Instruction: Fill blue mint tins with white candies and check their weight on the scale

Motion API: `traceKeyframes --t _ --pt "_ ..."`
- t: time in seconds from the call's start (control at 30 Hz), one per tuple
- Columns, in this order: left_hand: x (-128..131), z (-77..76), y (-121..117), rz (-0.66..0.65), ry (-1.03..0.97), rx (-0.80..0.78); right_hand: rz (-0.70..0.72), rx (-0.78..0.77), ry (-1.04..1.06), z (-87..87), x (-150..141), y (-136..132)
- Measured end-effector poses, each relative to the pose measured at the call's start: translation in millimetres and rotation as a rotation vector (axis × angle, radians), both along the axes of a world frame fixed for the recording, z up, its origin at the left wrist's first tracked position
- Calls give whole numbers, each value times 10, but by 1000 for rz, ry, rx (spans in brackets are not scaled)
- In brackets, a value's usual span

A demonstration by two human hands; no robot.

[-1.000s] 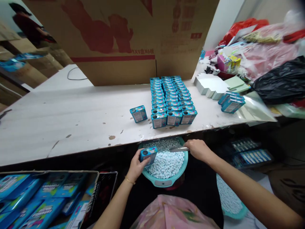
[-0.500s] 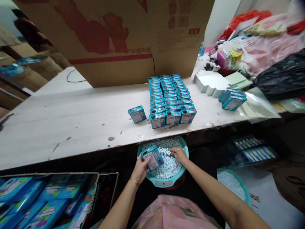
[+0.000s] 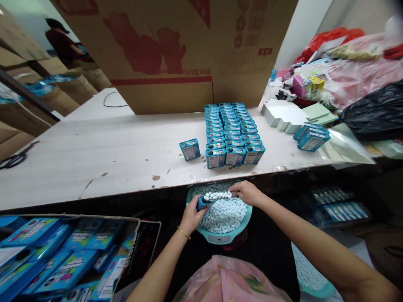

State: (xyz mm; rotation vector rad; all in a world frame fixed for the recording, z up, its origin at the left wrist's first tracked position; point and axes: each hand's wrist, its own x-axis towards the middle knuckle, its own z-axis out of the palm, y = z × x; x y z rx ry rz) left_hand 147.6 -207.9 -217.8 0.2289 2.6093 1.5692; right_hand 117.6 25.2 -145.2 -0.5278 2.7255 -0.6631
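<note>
My left hand (image 3: pixel 190 217) grips a small blue box (image 3: pixel 203 204) above a turquoise basin (image 3: pixel 218 238). Small white pellets (image 3: pixel 225 217) fill the basin. My right hand (image 3: pixel 248 193) is closed on the end of a narrow scoop (image 3: pixel 233 195), mostly covered by a heaped row of pellets. The scoop's far end is at the top of the blue box; the box's opening is hard to make out. On the white table (image 3: pixel 126 167) ahead, similar blue boxes (image 3: pixel 234 155) stand upright in three columns, with a single box (image 3: pixel 190 149) to their left.
A large cardboard carton (image 3: pixel 176 92) stands behind the rows. At lower left, an open carton holds many blue packs (image 3: pixel 66 268). Three blue boxes (image 3: pixel 313 137) and white card stacks (image 3: pixel 285 113) are at right. A second pellet basin (image 3: pixel 317 289) sits lower right. A person (image 3: pixel 63 44) is far left.
The scoop has come up out of the pellets, loaded, and moved to the box's top. My left hand has turned the box from its broad face to a more edge-on pose.
</note>
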Motion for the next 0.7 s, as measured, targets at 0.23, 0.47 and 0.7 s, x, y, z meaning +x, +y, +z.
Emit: traceKeyframes --t 0.23,0.47,0.7 --pt "4 -5 40 -44 63 -108 181 468 94 525 -2 -378" --pt "5 -1 48 -45 52 -39 213 535 137 702 53 -593" --pt "-10 -105 -145 124 -160 371 25 522 70 283 155 216"
